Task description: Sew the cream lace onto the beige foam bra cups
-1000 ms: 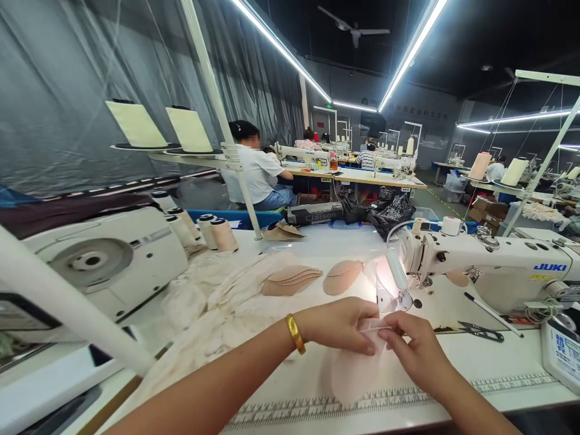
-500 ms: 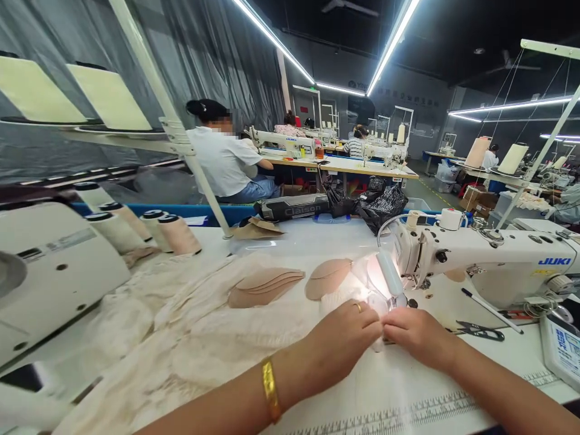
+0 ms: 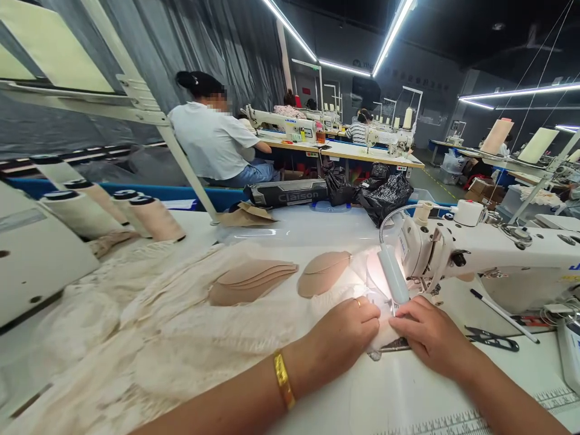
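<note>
Standing farthest to the left of the sewing machine [image 3: 480, 241], a white casing [image 3: 40, 260] is cut off by the frame's edge. Next, nearer the sewing machine, comes a cluster of thread cones [image 3: 156, 217], cream and peach with dark tops. Beyond the counter [image 3: 335, 405], back and to the left of the sewing machine, a co-worker in a white top [image 3: 208, 145] sits turned partly away. Rumpled cream fabric [image 3: 181, 350] covers much of the counter to the left of the sewing machine. On it lies a fanned stack of brown cup-shaped pieces [image 3: 254, 283], then, closer to the sewing machine, another brown piece [image 3: 322, 275]. The left hand [image 3: 347, 332], a gold bracelet [image 3: 283, 379] at its wrist, rests just in front of the sewing machine's head, fingers bent together against pale pink cloth [image 3: 385, 332]; its thumb is hidden, so I cannot tell whether it grips. That cloth lies between the two hands, below the sewing machine's lit lamp [image 3: 393, 278]. The right hand [image 3: 430, 332] pinches the cloth's edge between thumb and forefinger. In front of the sewing machine's arm lie black snips [image 3: 492, 339] and a white pen [image 3: 502, 314].
</note>
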Demonstrator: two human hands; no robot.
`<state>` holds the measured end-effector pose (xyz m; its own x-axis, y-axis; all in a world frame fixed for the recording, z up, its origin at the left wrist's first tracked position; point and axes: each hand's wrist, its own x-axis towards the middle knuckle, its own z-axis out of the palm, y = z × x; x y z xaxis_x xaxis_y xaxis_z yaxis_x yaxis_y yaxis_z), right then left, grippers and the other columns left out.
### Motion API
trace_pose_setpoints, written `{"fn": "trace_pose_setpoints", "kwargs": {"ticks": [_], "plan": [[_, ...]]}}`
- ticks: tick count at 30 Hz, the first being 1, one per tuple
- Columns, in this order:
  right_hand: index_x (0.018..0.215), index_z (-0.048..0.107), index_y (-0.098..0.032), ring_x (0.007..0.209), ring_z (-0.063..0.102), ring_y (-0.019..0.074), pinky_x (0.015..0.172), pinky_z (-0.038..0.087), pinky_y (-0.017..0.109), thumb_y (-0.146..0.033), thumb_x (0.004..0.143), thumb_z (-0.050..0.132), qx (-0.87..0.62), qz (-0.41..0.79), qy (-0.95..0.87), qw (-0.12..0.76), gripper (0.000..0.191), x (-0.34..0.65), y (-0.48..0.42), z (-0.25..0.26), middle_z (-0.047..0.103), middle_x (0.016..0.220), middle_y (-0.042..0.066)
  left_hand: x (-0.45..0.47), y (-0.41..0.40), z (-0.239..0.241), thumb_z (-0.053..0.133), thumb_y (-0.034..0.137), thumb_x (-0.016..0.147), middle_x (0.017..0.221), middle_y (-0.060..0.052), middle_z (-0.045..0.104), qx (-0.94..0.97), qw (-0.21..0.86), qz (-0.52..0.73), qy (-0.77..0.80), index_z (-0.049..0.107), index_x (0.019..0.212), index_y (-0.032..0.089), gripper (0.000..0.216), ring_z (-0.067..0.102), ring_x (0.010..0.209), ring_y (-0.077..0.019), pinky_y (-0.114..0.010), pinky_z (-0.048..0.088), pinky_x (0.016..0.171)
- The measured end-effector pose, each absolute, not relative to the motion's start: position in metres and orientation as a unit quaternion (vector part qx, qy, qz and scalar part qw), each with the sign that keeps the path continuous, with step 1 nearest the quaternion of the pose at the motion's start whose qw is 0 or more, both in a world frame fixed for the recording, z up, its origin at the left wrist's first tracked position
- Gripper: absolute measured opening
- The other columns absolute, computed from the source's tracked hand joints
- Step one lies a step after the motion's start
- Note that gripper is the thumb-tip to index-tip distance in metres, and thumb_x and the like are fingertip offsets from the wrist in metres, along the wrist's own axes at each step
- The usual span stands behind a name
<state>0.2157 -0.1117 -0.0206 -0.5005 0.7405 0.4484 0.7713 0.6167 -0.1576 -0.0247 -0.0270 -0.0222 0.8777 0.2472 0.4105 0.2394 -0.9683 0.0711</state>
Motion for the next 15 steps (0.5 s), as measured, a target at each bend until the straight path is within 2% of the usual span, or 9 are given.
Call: {"fn": "trace_pose_setpoints", "kwargs": {"ticks": [5,9,13,15], "plan": [[0.124,0.064,-0.025,0.092,0.058,0.0218,0.079,0.052,0.033,-0.002,0.094,0.046,-0.431,-0.009,-0.865,0.257,0.042,0.2131,-0.1132,-0.0213,0.067,0.104,0.007,-0.0235,-0.0282,-0.0204,0.050,0.004,0.094,0.082,-0.003,0.059,0.970,-0.002,0.198,0.142,0.056,0.079,0.018,0.021,0.050,0.072,-0.0188,-0.032,0.041,0.064],[0.130,0.062,-0.027,0.091,0.055,0.0214,0.077,0.051,0.033,0.000,0.095,0.045,-0.432,-0.001,-0.863,0.263,0.047,0.2106,-0.1145,-0.0232,0.065,0.102,0.007,-0.0250,-0.0292,-0.0179,0.050,0.012,0.100,0.081,-0.003,0.057,0.966,0.005,0.219,0.139,0.056,0.078,0.018,0.023,0.049,0.071,-0.0189,-0.031,0.038,0.062],[0.124,0.062,-0.026,0.087,0.053,0.0213,0.073,0.049,0.032,0.001,0.094,0.044,-0.436,-0.010,-0.860,0.264,0.044,0.2077,-0.1163,-0.0237,0.063,0.097,0.006,-0.0234,-0.0270,-0.0187,0.046,0.017,0.103,0.089,-0.006,0.061,0.963,0.050,0.233,0.127,0.059,0.082,0.018,0.025,0.055,0.081,-0.0198,-0.031,0.045,0.071],[0.122,0.063,-0.025,0.084,0.053,0.0214,0.071,0.048,0.032,0.001,0.095,0.043,-0.442,-0.016,-0.859,0.259,0.043,0.2079,-0.1173,-0.0251,0.061,0.092,0.005,-0.0193,-0.0251,-0.0204,0.050,0.018,0.101,0.097,-0.007,0.064,0.961,0.057,0.241,0.125,0.060,0.084,0.018,0.020,0.057,0.088,-0.0207,-0.033,0.047,0.078]]}}
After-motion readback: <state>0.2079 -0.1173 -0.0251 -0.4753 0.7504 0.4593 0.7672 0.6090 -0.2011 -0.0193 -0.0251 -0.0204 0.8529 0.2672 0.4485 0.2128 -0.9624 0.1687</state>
